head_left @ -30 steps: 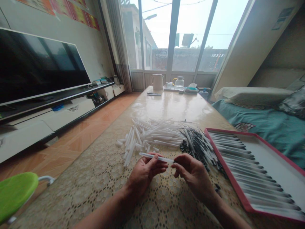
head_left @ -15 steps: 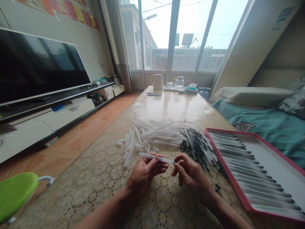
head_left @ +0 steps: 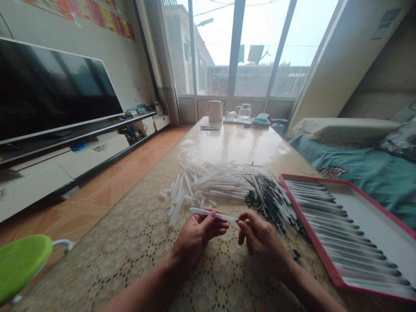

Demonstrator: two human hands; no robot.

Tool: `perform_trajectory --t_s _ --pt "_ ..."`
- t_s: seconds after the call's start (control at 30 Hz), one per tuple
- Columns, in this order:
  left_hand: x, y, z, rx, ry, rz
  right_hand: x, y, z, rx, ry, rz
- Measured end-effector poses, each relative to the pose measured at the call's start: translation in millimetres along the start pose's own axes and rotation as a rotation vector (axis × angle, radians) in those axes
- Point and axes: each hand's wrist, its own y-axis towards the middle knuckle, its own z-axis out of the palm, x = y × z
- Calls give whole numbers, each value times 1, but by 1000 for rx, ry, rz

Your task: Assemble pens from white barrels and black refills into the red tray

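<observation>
The white pen [head_left: 225, 217] spans our grip: we pinch its barrel in our left hand [head_left: 199, 232], its dark end in our right hand [head_left: 260, 234]; right of that grip, a red-rimmed box [head_left: 367, 212] holds dark-ended pens [head_left: 344, 247].

Window [head_left: 232, 56]: chief daylight, sky nearly washed out, far beyond the fingers [head_left: 207, 221].
Desk [head_left: 234, 145]: milky glare ahead of the fingers, dimmer beneath them.
Television [head_left: 55, 89]: dark, window reflections, left of the fingers.
Pens [head_left: 341, 234]: smeared, soft, right of the fingers.
Forearms [head_left: 147, 279]: backlit, shaded toward the camera.
Edges: wide-angle stretch, leaning lines.
</observation>
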Motion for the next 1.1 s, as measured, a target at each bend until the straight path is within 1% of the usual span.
perform_trajectory --t_s 0.13,0.23,0.33,0.5,0.67,0.8,0.93,1.1 --pt "0 0 0 6 11 -7 0 0 1 -6 -33 -5" --pt "-1 -1 2 -6 6 1 3 -1 -1 12 -24 9" --pt "-1 -1 2 -9 8 0 4 -1 -1 26 -23 -6" --pt "-1 -1 0 19 19 -3 0 0 -1 22 -58 -21" --pt "-2 0 2 -20 2 4 2 -1 -3 11 -38 -11" --pt "-1 -1 2 11 21 -2 2 -1 -2 13 -42 -33" --pt "-1 -1 1 13 24 6 1 -1 -2 8 -64 -21" --pt "-1 -1 1 10 21 10 3 -1 -3 28 -38 -6"
